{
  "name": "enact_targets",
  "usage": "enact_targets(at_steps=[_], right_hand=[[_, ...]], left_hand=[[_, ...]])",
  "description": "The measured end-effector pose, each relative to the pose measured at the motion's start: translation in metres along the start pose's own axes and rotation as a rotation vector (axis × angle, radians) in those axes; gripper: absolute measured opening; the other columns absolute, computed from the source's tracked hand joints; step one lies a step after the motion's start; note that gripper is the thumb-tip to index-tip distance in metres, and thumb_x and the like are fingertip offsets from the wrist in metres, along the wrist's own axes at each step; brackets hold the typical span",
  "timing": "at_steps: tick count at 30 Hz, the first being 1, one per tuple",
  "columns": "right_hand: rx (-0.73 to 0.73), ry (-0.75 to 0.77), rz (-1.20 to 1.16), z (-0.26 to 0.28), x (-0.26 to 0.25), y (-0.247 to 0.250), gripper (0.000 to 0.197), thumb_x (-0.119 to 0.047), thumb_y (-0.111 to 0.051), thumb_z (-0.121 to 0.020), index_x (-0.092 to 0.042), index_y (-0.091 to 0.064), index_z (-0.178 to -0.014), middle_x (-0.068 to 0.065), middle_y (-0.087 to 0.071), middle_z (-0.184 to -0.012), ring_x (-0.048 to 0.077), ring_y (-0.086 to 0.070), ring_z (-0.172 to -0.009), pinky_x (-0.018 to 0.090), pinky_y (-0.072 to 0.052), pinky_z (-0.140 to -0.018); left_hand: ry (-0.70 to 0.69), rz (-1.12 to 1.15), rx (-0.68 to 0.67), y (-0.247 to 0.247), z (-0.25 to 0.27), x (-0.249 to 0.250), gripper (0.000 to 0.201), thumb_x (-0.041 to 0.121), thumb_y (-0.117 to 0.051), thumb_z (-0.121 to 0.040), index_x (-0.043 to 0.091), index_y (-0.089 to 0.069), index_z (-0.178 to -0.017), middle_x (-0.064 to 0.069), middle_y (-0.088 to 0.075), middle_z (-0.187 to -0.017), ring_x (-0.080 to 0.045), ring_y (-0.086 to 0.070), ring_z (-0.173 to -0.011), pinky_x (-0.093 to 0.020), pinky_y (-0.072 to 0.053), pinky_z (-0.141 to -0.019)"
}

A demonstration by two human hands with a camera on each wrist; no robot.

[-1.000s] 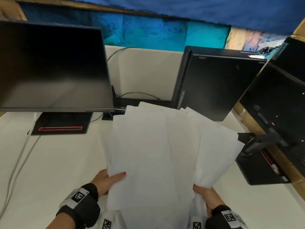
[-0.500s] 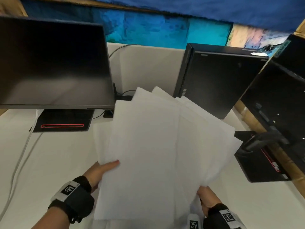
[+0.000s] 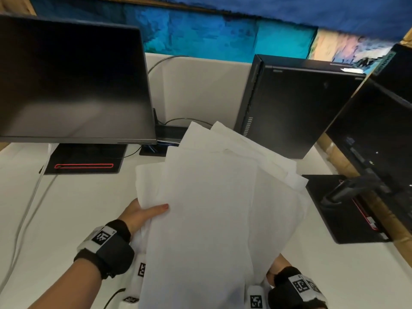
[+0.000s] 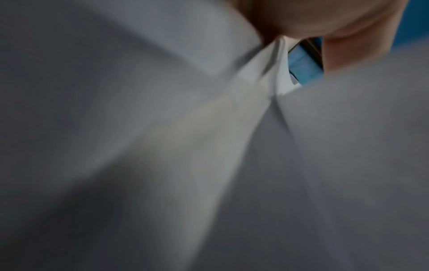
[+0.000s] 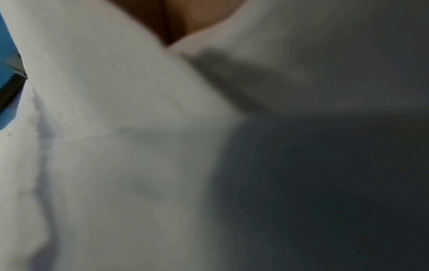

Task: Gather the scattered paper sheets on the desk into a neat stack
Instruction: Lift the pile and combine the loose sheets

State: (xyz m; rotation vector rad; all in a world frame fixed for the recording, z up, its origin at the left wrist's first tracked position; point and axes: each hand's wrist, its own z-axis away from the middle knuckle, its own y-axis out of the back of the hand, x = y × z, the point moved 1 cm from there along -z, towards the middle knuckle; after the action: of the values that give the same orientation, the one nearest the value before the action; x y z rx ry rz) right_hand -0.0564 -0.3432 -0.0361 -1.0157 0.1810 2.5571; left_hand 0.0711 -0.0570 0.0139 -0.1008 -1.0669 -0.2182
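Observation:
A fanned bundle of several white paper sheets (image 3: pixel 211 208) is held up over the white desk (image 3: pixel 78 208), its far corners splayed toward the back right. My left hand (image 3: pixel 145 214) pinches the bundle's left edge, thumb on top and fingers hidden beneath. My right hand (image 3: pixel 278 269) grips the lower right corner from below, mostly covered by the paper. Both wrist views are filled with blurred paper (image 4: pixel 209 146) (image 5: pixel 116 146) pressed close to the palms.
A dark monitor (image 3: pixel 71 81) on a black base (image 3: pixel 84 159) stands at the back left, a black computer tower (image 3: pixel 289 103) at the back right. Another black monitor and stand (image 3: pixel 356 186) crowd the right edge. White cables (image 3: pixel 26 201) run down the left.
The bundle has swung left and tipped more upright, its sheets drawing closer together. My left hand rose and moved inward along the left edge; my right hand sank lower.

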Motion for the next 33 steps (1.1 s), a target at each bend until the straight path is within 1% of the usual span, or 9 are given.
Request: enact_targets(at_steps=[2,4,6,9,12,15,18,25,33], right_hand=[[-0.006,-0.007,0.005,0.004,-0.004,-0.002,0.030,0.001,-0.038,-0.095,-0.014,-0.052,-0.073,0.006,-0.055,-0.076,0.026,-0.051,-0.084,0.031,-0.042,-0.077],[-0.036,0.006,-0.084,0.016,-0.009,-0.005,0.031,-0.006,-0.036,-0.097,-0.008,-0.053,-0.072,0.012,-0.059,-0.066,0.025,-0.056,-0.067,0.028,-0.044,-0.061],[-0.053,0.070,-0.222,0.026,-0.013,-0.008,0.039,-0.035,-0.036,-0.096,-0.006,-0.061,-0.096,0.013,-0.071,-0.085,0.022,-0.062,-0.078,0.029,-0.048,-0.074],[-0.196,0.169,-0.172,0.013,-0.004,-0.002,0.121,-0.087,-0.053,-0.048,-0.008,-0.036,-0.138,0.010,-0.050,-0.132,0.015,-0.054,-0.094,0.032,-0.035,-0.101],[-0.240,0.175,-0.069,0.005,-0.001,-0.008,0.128,-0.055,-0.089,-0.009,0.000,-0.055,-0.119,0.012,-0.072,-0.105,0.023,-0.067,-0.090,0.034,-0.053,-0.084],[-0.253,0.241,-0.040,0.005,-0.006,-0.014,0.097,-0.037,-0.094,-0.010,-0.005,-0.066,-0.098,0.009,-0.076,-0.087,0.020,-0.073,-0.080,0.023,-0.056,-0.062],[-0.270,0.257,-0.120,0.006,-0.002,-0.012,0.092,-0.030,-0.095,-0.013,-0.005,-0.067,-0.096,0.013,-0.076,-0.088,0.023,-0.073,-0.078,0.025,-0.057,-0.059],[-0.284,0.234,-0.087,0.004,0.002,-0.008,0.098,-0.030,-0.095,-0.012,-0.003,-0.065,-0.101,0.014,-0.075,-0.090,0.026,-0.073,-0.080,0.029,-0.058,-0.062],[-0.413,0.210,-0.051,0.011,-0.008,-0.010,0.080,-0.024,-0.095,-0.007,-0.001,-0.073,-0.081,0.019,-0.075,-0.083,0.028,-0.073,-0.073,0.030,-0.058,-0.058]], left_hand=[[0.029,-0.056,-0.002,0.003,-0.005,-0.004,0.048,0.024,-0.083,-0.055,0.013,-0.064,-0.098,-0.013,-0.071,-0.100,-0.031,-0.064,-0.096,-0.040,-0.050,-0.088],[0.054,-0.102,0.042,0.007,-0.008,-0.014,0.038,0.018,-0.073,-0.075,0.005,-0.062,-0.109,-0.017,-0.068,-0.107,-0.033,-0.063,-0.100,-0.045,-0.045,-0.098],[0.064,-0.106,0.118,0.011,-0.010,-0.024,0.037,0.016,-0.066,-0.082,0.000,-0.058,-0.115,-0.016,-0.066,-0.108,-0.032,-0.060,-0.101,-0.042,-0.044,-0.098],[0.072,-0.034,0.194,0.011,-0.008,-0.033,0.039,0.018,-0.064,-0.083,0.000,-0.057,-0.117,-0.019,-0.064,-0.114,-0.034,-0.059,-0.105,-0.041,-0.043,-0.098],[0.062,0.022,0.152,0.008,-0.002,-0.031,0.045,0.021,-0.072,-0.076,0.001,-0.059,-0.115,-0.019,-0.067,-0.110,-0.034,-0.062,-0.102,-0.043,-0.046,-0.095],[0.073,0.082,0.011,0.001,0.007,-0.030,0.075,0.034,-0.090,-0.037,0.006,-0.067,-0.102,-0.016,-0.075,-0.092,-0.033,-0.068,-0.090,-0.039,-0.052,-0.081],[0.091,0.106,-0.082,-0.005,0.014,-0.043,0.096,0.045,-0.091,-0.010,0.009,-0.068,-0.096,-0.012,-0.076,-0.086,-0.032,-0.069,-0.087,-0.039,-0.053,-0.077],[0.103,-0.041,-0.267,-0.008,0.024,-0.047,0.098,0.058,-0.086,-0.012,0.019,-0.065,-0.099,0.001,-0.077,-0.087,-0.021,-0.069,-0.091,-0.030,-0.053,-0.079],[-0.102,0.104,-0.137,0.006,0.008,0.002,0.100,0.048,-0.088,-0.004,0.016,-0.064,-0.095,0.002,-0.077,-0.077,-0.016,-0.072,-0.074,-0.028,-0.054,-0.065]])
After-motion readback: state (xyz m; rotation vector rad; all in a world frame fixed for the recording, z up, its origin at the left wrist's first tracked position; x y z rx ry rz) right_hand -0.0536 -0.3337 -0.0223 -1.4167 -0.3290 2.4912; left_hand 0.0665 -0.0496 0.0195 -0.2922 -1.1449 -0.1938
